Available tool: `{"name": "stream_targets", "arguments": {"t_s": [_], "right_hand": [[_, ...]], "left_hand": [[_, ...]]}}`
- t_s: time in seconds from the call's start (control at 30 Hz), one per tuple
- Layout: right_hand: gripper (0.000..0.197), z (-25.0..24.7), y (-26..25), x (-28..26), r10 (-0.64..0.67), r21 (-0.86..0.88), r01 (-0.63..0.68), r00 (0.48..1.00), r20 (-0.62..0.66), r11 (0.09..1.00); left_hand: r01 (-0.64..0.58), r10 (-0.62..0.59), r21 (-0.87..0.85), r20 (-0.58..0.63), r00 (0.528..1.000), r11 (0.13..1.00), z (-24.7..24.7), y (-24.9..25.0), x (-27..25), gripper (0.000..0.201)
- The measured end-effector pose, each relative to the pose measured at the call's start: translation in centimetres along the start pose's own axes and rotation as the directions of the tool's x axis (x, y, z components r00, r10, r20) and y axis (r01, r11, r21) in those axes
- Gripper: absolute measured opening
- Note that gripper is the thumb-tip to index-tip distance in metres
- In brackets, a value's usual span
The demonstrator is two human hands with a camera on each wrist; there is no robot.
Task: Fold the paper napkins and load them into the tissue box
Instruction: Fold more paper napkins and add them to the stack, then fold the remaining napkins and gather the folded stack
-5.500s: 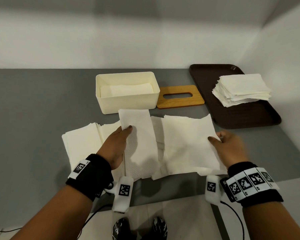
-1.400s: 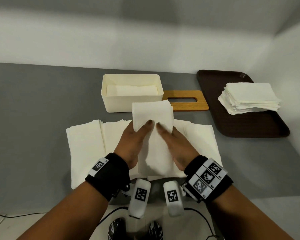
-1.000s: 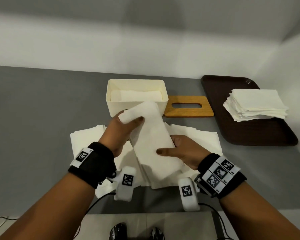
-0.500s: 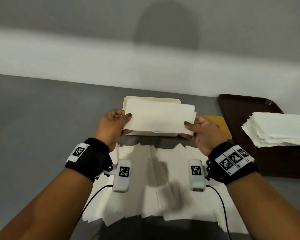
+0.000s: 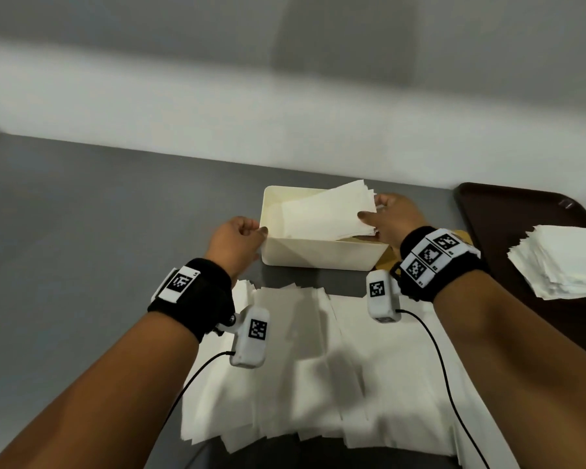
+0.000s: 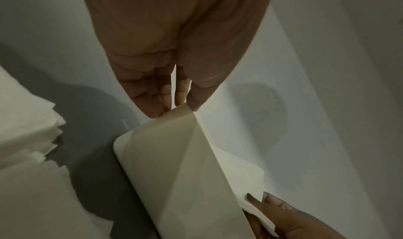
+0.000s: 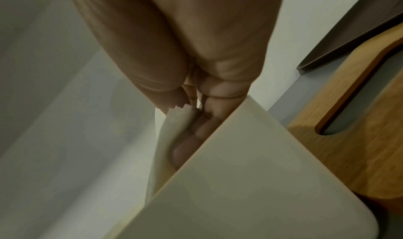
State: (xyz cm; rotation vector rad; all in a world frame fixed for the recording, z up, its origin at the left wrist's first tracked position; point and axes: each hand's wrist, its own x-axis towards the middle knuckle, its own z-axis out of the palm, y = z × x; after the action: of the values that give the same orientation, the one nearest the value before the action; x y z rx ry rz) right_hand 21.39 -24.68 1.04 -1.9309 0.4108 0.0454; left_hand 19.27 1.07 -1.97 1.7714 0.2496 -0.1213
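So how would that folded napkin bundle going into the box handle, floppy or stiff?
Probably floppy: the folded napkins slope down into the tissue box from the right hand. Likely light, pinched at one end. Layers fan out, so may slide apart.

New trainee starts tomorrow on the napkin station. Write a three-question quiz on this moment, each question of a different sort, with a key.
1. True or false: the wooden lid is fitted on the tissue box.
2. Which hand holds the folded napkins? A) left hand B) right hand C) both hands
3. Fill the gap: the left hand grips the box at its ___ end.

Key
1. False. The lid lies on the table beside the box, by the brown tray.
2. B. The right hand pinches the right end of the stack, which slants down into the open box.
3. Left, at the near corner of the rim.
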Motion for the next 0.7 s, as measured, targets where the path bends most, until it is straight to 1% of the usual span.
{"name": "stream_targets", "arguments": {"t_s": [0.1,0.17,0.2,0.27,0.3,0.33,0.4,0.43,0.5,0.6,0.63,0.7], "right_hand": [[0.018,0.2,-0.1,0.2,-0.033,-0.168,0.032,0.999,-0.002,0.985],[0.009,0.0,-0.8,-0.4,-0.064,-0.314,0.064,0.998,0.009,0.947],[0.013,-0.4,-1.2,-0.8,-0.088,-0.382,0.081,0.996,-0.001,0.921],[0.029,-1.6,-1.9,-1.6,-0.14,-0.487,0.088,0.987,-0.073,0.869],[0.033,-2.4,-2.1,-2.3,-0.171,-0.512,0.088,0.978,-0.118,0.854],[0.032,-3.4,-2.1,-3.2,-0.191,-0.514,0.086,0.969,-0.155,0.853],[0.021,-5.1,-1.3,-4.8,-0.206,-0.503,0.093,0.963,-0.176,0.86],[0.017,-5.9,-0.5,-5.8,-0.188,-0.506,0.08,0.968,-0.165,0.859],[0.014,-6.8,1.9,-7.7,-0.091,-0.533,0.016,0.989,-0.115,0.846],[0.016,-7.0,6.0,-10.6,0.065,-0.555,-0.078,0.997,-0.044,0.828],[0.02,-6.8,7.4,-11.3,0.111,-0.573,-0.106,0.994,-0.026,0.813],[0.042,-6.3,9.8,-12.6,0.185,-0.608,-0.151,0.983,-0.006,0.779]], "left_hand": [[-0.01,0.01,0.008,0.0,1.0,1.0,-0.1,0.1,-0.1,0.007],[-0.011,0.011,0.025,-0.014,1.0,1.0,-0.2,0.0,-0.1,0.009],[-0.016,0.018,0.043,-0.033,0.999,0.999,-0.3,0.0,-0.1,0.01],[-0.043,0.052,0.098,-0.092,0.994,0.994,-0.4,0.1,-0.1,0.015],[-0.068,0.084,0.12,-0.127,0.988,0.99,-0.5,0.3,-0.3,0.016],[-0.098,0.12,0.142,-0.151,0.981,0.985,-0.4,0.5,-0.5,0.016],[-0.162,0.191,0.173,-0.166,0.967,0.971,-0.4,1.2,-1.3,0.008],[-0.19,0.218,0.179,-0.157,0.963,0.965,-0.1,1.5,-1.8,0.006],[-0.228,0.252,0.172,-0.128,0.959,0.958,0.4,1.9,-3.0,0.005],[-0.232,0.244,0.17,-0.051,0.968,0.958,1.6,1.7,-4.7,0.008],[-0.227,0.234,0.165,-0.023,0.972,0.96,2.1,1.5,-5.3,0.007],[-0.223,0.223,0.17,0.021,0.975,0.96,3.1,1.2,-6.6,0.006]]}}
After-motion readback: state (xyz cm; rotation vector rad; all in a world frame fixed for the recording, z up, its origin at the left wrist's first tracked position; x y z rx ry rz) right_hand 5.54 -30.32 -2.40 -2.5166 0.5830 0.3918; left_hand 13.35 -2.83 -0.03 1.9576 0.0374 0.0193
